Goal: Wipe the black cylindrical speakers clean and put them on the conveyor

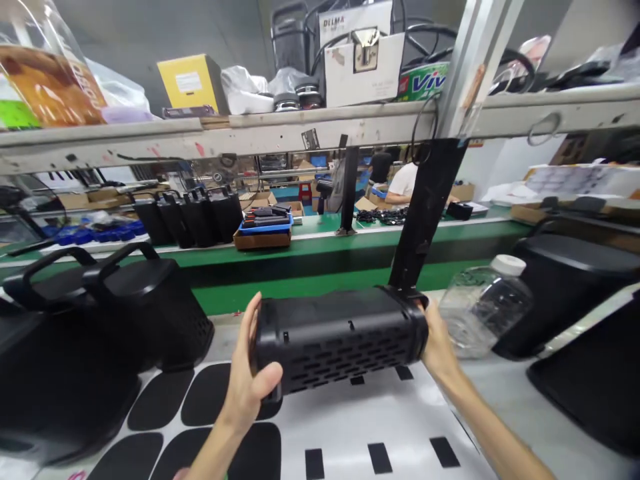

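Note:
A black slotted plastic casing (345, 337), long and box-shaped, is held level above a white sheet (350, 427) that carries black adhesive pads. My left hand (247, 383) grips the casing's left end, thumb on the front and fingers up the end face. My right hand (440, 340) clasps its right end, fingers mostly hidden behind the casing.
Black units with handles (125, 300) stand at the left, more black housings (565, 293) at the right. A clear plastic jar (483, 303) lies beside my right hand. A black post (427, 207) rises behind the casing. Beyond are a green conveyor (320, 257) and a seated person (403, 183).

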The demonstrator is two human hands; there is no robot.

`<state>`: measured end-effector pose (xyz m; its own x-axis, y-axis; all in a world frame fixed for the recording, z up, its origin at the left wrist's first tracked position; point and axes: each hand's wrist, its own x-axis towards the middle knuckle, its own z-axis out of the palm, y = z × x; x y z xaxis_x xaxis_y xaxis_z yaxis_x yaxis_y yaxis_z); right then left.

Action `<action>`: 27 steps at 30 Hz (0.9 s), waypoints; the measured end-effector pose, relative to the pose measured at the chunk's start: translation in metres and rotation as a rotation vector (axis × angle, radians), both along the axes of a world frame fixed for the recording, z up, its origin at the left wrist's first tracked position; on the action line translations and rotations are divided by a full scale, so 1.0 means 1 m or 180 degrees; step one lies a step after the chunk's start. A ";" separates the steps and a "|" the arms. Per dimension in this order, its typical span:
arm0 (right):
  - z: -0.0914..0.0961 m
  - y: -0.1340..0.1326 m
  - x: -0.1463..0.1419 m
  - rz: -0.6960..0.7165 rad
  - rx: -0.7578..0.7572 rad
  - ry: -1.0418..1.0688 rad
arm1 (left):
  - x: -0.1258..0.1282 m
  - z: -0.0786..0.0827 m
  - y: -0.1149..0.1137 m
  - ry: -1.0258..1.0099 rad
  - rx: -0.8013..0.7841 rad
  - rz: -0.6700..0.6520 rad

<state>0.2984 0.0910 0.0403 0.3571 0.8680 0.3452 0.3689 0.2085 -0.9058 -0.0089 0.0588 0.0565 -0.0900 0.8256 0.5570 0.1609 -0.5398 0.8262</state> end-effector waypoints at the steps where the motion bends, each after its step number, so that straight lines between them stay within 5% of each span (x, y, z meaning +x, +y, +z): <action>1: -0.006 0.004 0.003 -0.0020 -0.0104 -0.0292 | 0.001 -0.002 0.003 0.0035 0.0043 -0.0097; 9: -0.026 -0.010 0.046 -0.0202 -0.0793 -0.1767 | 0.008 0.003 0.006 0.1579 0.1037 0.0139; 13: -0.023 -0.029 0.042 -0.0210 -0.0986 -0.2091 | 0.015 0.009 0.001 0.1874 0.1522 -0.0015; 20: -0.005 -0.051 -0.012 0.1539 -0.1557 0.0069 | 0.019 -0.007 -0.008 0.1689 0.2050 -0.0009; 27: 0.008 -0.052 -0.037 0.1557 -0.1421 0.1156 | 0.006 -0.012 -0.016 0.1352 0.1887 0.0286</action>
<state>0.2611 0.0392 0.0485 -0.0807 0.9865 -0.1423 -0.0093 -0.1435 -0.9896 -0.0024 0.0428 0.0444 0.1799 0.3746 0.9096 0.4668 -0.8464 0.2563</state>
